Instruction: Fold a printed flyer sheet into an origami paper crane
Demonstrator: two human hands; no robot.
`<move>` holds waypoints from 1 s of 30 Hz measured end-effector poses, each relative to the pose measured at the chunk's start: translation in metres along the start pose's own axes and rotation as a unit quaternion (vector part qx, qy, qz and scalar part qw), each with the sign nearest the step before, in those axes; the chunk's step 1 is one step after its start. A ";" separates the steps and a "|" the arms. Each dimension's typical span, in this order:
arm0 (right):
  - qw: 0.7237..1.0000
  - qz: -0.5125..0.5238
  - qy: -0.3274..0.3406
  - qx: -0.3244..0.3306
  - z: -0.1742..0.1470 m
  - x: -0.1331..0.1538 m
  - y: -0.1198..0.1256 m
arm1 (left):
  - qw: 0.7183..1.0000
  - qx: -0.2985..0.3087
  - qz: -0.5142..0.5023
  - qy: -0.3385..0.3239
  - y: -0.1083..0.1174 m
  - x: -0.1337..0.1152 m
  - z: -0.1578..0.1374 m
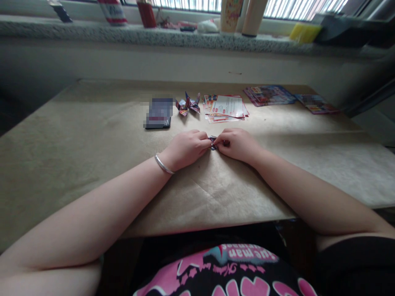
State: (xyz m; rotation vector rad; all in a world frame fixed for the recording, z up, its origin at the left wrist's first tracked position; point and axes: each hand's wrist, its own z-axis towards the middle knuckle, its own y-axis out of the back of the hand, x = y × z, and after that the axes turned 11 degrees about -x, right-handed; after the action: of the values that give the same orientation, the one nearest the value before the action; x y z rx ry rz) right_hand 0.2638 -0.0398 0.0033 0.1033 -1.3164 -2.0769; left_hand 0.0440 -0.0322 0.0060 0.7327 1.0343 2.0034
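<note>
Between my two hands, close to the tabletop, is a small folded piece of patterned paper [212, 142], mostly covered by fingers. My left hand [189, 148], with a silver bangle [163, 164] at the wrist, pinches its left side with curled fingers. From the right, my right hand [237, 143] grips the same paper between thumb and fingertips. Just beyond the hands stand two folded paper figures, one [183, 107] partly beside the other [194, 103], shaped like origami cranes. The fine folds in the held paper are too small to make out.
A dark phone-like rectangle [159, 114], partly pixelated, lies left of the paper figures. Right of them is a pile of printed sheets [228, 106]. Colourful cards [268, 95] and another stack [317, 103] lie farther back. Bottles and other items stand on the stone windowsill [173, 38].
</note>
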 end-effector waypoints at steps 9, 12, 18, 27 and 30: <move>0.994 0.059 -0.089 0.028 0.004 -0.003 -0.002 | 0.998 0.019 -0.007 0.060 0.003 -0.003 0.002; 0.991 0.076 -0.103 0.035 0.006 -0.007 -0.005 | 0.998 0.020 -0.004 0.066 0.002 -0.003 0.002; 0.997 0.062 -0.046 0.008 0.002 -0.011 -0.004 | 0.999 0.018 0.012 0.040 0.002 -0.005 0.000; 0.995 -0.049 0.092 0.000 -0.003 -0.006 0.005 | 0.998 0.000 -0.008 0.059 -0.001 -0.002 0.001; 0.993 -0.064 0.095 -0.001 -0.003 -0.003 0.004 | 0.998 0.001 -0.022 0.060 -0.001 0.000 0.001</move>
State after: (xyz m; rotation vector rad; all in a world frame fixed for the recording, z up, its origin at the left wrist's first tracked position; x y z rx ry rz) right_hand 0.2691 -0.0412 0.0044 0.3837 -1.2210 -2.1155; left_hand 0.0452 -0.0313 0.0057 0.5922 1.1117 2.0286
